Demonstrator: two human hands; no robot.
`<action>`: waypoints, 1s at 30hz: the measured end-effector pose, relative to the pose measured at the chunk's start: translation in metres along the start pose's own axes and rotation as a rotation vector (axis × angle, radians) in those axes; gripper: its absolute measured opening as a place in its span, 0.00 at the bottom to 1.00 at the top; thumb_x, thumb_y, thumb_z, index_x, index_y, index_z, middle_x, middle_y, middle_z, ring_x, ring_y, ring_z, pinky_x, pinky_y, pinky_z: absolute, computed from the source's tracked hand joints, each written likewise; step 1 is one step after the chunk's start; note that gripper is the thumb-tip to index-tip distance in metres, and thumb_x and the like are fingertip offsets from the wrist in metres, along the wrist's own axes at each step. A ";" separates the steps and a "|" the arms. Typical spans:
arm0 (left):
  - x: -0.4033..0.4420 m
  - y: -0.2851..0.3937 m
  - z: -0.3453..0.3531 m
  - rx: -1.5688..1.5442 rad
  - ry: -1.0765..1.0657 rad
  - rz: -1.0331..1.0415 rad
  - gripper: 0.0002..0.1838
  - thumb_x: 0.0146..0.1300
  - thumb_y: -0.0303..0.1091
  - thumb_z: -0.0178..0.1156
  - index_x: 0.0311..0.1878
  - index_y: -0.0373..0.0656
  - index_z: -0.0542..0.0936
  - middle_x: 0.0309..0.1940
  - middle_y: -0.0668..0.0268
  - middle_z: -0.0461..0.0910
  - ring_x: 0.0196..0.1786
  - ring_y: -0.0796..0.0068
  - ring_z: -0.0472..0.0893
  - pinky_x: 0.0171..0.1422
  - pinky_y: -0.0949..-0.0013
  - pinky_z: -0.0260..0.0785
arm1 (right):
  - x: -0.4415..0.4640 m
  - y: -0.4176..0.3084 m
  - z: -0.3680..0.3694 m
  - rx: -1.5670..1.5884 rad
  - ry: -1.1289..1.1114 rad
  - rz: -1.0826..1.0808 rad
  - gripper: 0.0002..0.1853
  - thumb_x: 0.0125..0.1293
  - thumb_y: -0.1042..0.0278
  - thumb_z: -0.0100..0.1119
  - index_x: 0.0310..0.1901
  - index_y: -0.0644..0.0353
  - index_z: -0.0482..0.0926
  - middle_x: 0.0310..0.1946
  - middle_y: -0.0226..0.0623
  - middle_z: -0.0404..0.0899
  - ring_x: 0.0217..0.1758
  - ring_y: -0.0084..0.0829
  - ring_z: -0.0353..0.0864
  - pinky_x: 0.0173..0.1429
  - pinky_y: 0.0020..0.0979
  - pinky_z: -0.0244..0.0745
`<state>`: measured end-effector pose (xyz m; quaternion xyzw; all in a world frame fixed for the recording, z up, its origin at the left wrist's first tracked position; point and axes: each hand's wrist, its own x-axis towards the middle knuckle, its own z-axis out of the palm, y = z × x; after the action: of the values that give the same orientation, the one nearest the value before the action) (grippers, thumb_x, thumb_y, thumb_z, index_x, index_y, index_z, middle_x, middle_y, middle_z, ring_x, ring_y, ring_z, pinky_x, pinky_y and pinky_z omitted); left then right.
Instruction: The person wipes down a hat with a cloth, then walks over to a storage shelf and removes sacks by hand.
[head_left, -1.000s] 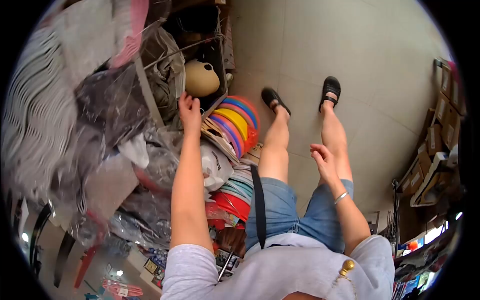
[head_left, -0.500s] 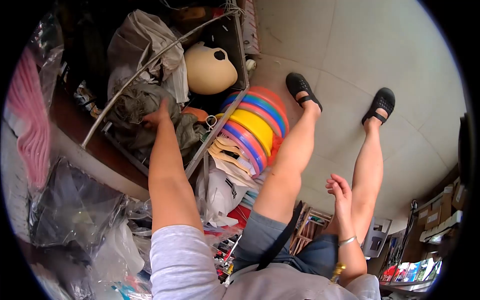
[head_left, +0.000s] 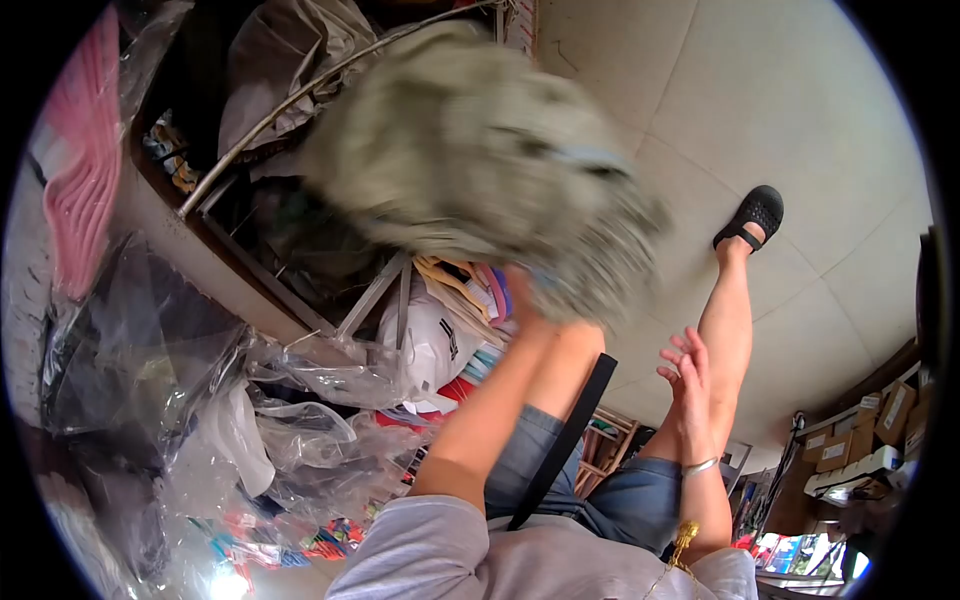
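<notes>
A large olive-grey cloth bundle (head_left: 480, 150), blurred by motion, hangs over the edge of the bin frame (head_left: 375, 295) and above the floor. My left hand (head_left: 522, 290) is at its lower edge, closed on the cloth, with the fingers mostly hidden by it. My right hand (head_left: 688, 372) is raised over my right leg, its fingers apart and nothing in it. Under the bundle, yellow and purple hangers (head_left: 465, 285) show in part beside a white plastic bag (head_left: 425, 345).
Clear plastic wrapping (head_left: 130, 350) and pink hangers (head_left: 85, 190) fill the left side. A beige cloth (head_left: 290, 70) lies in the bin behind a metal rod (head_left: 260, 130). Cardboard boxes (head_left: 850, 440) stand at the right. My black shoe (head_left: 757, 213) rests on the tiled floor (head_left: 780, 120).
My left hand has lifted the olive-grey cloth out of the bin and swung it to the right. It now covers the beige rounded object and most of the coloured hangers. My right hand's fingers have spread.
</notes>
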<state>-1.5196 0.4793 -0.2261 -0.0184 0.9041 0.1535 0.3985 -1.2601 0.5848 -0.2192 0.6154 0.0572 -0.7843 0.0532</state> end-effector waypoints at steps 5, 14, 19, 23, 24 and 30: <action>-0.114 0.032 0.097 0.087 -0.468 0.522 0.21 0.47 0.30 0.66 0.47 0.40 0.78 0.51 0.51 0.72 0.55 0.50 0.75 0.55 0.54 0.72 | 0.005 0.002 -0.073 0.214 0.265 -0.013 0.29 0.73 0.55 0.51 0.68 0.63 0.63 0.61 0.42 0.72 0.64 0.35 0.71 0.66 0.36 0.67; -0.024 0.017 0.036 -0.442 -0.409 0.257 0.25 0.55 0.32 0.66 0.57 0.40 0.74 0.48 0.55 0.77 0.44 0.61 0.77 0.51 0.59 0.70 | 0.001 0.002 -0.100 0.226 0.291 0.042 0.29 0.73 0.55 0.51 0.69 0.64 0.62 0.63 0.42 0.71 0.65 0.36 0.70 0.67 0.37 0.66; 0.142 -0.053 -0.177 0.098 1.050 0.032 0.43 0.58 0.39 0.69 0.71 0.39 0.56 0.68 0.46 0.58 0.65 0.53 0.68 0.70 0.59 0.64 | 0.008 0.002 -0.097 0.218 0.292 0.080 0.30 0.73 0.55 0.51 0.69 0.64 0.61 0.63 0.42 0.70 0.66 0.36 0.69 0.68 0.37 0.65; 0.172 -0.122 -0.271 -0.291 1.206 -0.528 0.39 0.57 0.40 0.68 0.68 0.39 0.61 0.64 0.47 0.65 0.60 0.53 0.73 0.64 0.54 0.70 | 0.015 -0.002 -0.093 0.198 0.296 0.107 0.30 0.73 0.55 0.51 0.69 0.65 0.61 0.64 0.42 0.69 0.66 0.36 0.68 0.68 0.37 0.65; 0.179 -0.144 -0.289 -0.476 1.133 -0.576 0.38 0.57 0.41 0.68 0.67 0.39 0.63 0.63 0.47 0.66 0.59 0.53 0.74 0.63 0.53 0.71 | 0.016 0.001 -0.092 0.193 0.299 0.110 0.30 0.73 0.55 0.51 0.69 0.65 0.61 0.64 0.42 0.69 0.66 0.36 0.68 0.68 0.37 0.64; 0.208 -0.112 -0.251 -0.628 0.942 -0.424 0.20 0.60 0.35 0.59 0.53 0.34 0.75 0.47 0.56 0.81 0.44 0.57 0.82 0.50 0.53 0.78 | 0.014 -0.002 -0.087 0.177 0.307 0.128 0.30 0.73 0.55 0.51 0.70 0.65 0.60 0.65 0.41 0.68 0.67 0.37 0.68 0.69 0.37 0.64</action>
<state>-1.8228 0.3181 -0.2470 -0.3810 0.8713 0.3057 -0.0474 -1.1800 0.6001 -0.2532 0.7325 -0.0438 -0.6783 0.0392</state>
